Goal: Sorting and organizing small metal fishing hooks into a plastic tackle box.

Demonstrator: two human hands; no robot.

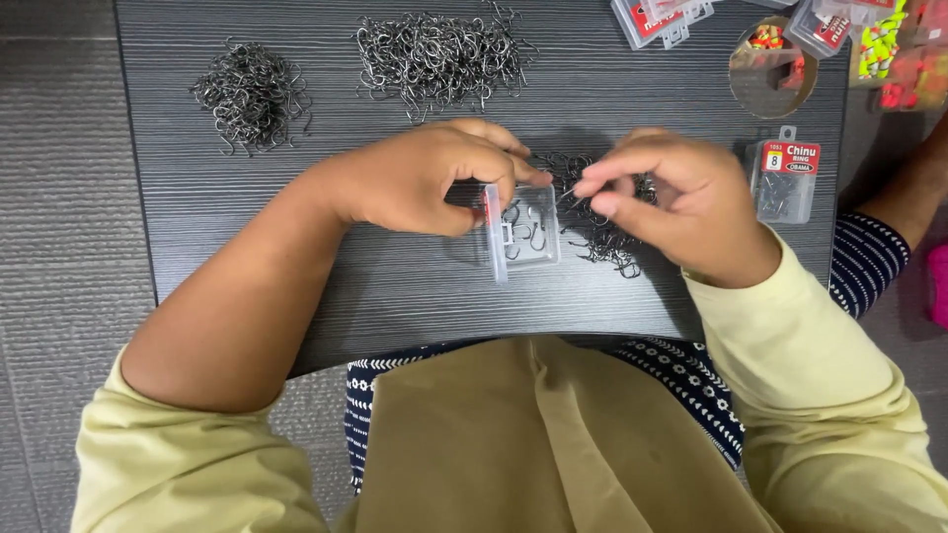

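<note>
A small clear plastic box [526, 234] lies open on the dark table [296, 257], with a few metal fish hooks inside. My left hand [425, 178] grips the box at its raised lid and top edge. My right hand [671, 202] pinches a thin fish hook [565, 195] between thumb and forefinger, just right of the box. Under and around my right hand lies a loose pile of hooks [602, 242].
Two more heaps of hooks lie at the back: one at the left [252, 94], one in the middle [439, 54]. A closed hook box with a red label [785, 178] stands at the right. More packets [662, 18] and bright floats [879, 44] sit at the far right.
</note>
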